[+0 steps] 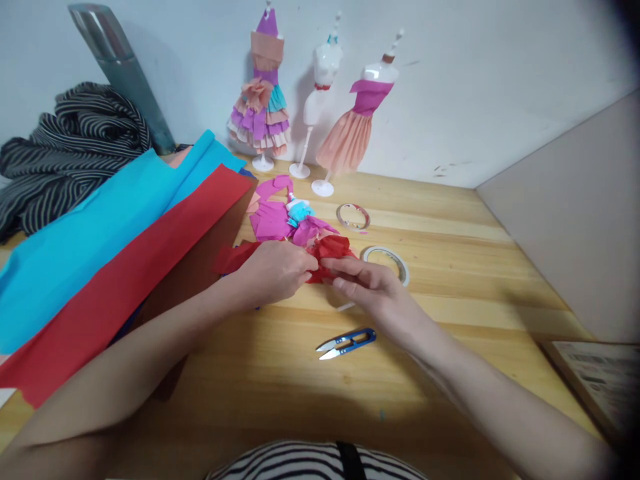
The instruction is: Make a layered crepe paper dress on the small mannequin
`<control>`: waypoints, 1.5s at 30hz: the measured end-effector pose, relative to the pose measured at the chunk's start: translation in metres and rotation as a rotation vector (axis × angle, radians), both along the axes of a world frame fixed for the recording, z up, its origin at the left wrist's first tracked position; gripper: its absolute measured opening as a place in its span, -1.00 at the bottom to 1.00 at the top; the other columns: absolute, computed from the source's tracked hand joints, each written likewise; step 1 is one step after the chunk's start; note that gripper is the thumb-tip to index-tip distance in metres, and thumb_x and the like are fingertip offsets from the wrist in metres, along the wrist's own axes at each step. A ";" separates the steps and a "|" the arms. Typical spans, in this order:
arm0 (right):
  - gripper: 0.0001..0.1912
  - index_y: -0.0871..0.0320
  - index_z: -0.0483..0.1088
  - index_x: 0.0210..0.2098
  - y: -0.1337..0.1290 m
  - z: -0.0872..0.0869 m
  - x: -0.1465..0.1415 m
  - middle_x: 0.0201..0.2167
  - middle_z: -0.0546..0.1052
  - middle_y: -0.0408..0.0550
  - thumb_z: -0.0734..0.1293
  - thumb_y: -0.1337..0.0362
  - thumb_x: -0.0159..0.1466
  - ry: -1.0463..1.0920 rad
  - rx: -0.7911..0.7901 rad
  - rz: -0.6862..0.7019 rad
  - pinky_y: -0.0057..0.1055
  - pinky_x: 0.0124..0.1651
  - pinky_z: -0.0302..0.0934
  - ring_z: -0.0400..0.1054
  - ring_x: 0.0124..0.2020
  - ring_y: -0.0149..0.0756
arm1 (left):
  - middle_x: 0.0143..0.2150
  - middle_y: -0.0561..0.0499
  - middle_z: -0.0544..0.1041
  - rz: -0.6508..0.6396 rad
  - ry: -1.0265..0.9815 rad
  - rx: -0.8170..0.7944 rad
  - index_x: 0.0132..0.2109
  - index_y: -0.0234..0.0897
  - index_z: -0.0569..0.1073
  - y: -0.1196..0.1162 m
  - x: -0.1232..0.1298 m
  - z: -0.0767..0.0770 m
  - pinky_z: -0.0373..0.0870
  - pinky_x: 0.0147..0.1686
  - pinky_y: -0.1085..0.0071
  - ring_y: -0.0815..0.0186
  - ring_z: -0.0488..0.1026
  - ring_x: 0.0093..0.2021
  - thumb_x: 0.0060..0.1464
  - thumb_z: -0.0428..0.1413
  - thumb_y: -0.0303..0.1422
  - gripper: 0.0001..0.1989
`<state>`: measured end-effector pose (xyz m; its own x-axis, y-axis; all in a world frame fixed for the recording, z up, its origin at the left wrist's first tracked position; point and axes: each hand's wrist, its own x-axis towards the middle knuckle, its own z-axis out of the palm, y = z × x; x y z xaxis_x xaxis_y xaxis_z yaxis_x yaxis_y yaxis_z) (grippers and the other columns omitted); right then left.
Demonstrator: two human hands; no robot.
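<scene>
On the far left there is a heap of black and white striped cloth [75, 153]. A tall bottle [133, 87] is just behind it. Next come a big bright blue sheet [100, 220], a red sheet [135, 273] on it and a brown sheet [193, 263] poking out under that.

A flat red strip [235, 257] lies by the left hand [275, 270]. That hand is curled up small, and its fingertips pinch the left side of a red crinkly piece [336, 248]. This piece is in the middle of the tabletop [465, 320]. Behind it are pink scraps [270, 221] and a little blue scrap [301, 212].

By the wall stand a doll form in a frilly dress [260, 123], a white doll form [326, 63] and one in a pink and peach dress [347, 137].

Blue snips [367, 335] lie open nearer the person. The right hand [363, 277] is half open. Its fingertips touch the red crinkly piece, but I can't tell if they grip it. A white tape ring [404, 270] is just behind that hand.
</scene>
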<state>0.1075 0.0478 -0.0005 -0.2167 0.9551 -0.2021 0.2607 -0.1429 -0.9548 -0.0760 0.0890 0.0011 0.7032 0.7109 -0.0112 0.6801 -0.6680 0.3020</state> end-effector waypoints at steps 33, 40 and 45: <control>-0.62 0.19 0.39 0.00 0.003 -0.012 -0.020 0.02 0.39 0.10 0.25 0.36 0.18 -0.073 0.365 0.104 -0.19 0.16 0.22 0.31 0.08 -0.17 | -0.41 -0.05 0.54 0.434 0.035 0.131 -0.34 -0.27 0.47 0.001 0.002 0.002 0.10 -0.49 0.37 0.19 0.48 -0.35 0.15 -0.09 -0.34 -0.74; -0.51 0.29 0.41 0.04 0.003 -0.013 -0.018 -0.05 0.42 0.20 0.32 0.25 0.12 -0.340 0.312 0.107 0.02 0.16 0.15 0.30 0.02 0.02 | -0.40 -0.06 0.55 0.465 0.052 0.144 -0.32 -0.26 0.48 0.000 0.003 0.000 0.17 -0.46 0.38 0.19 0.49 -0.35 0.15 -0.09 -0.33 -0.74; -0.41 0.19 0.33 0.15 0.004 -0.015 -0.023 0.12 0.41 0.12 0.32 0.27 0.10 -0.054 0.167 0.119 -0.08 0.24 0.08 0.27 0.16 -0.07 | -0.40 -0.08 0.56 0.460 0.063 0.124 -0.30 -0.27 0.49 -0.001 0.005 0.000 0.19 -0.45 0.38 0.17 0.50 -0.34 0.15 -0.09 -0.38 -0.75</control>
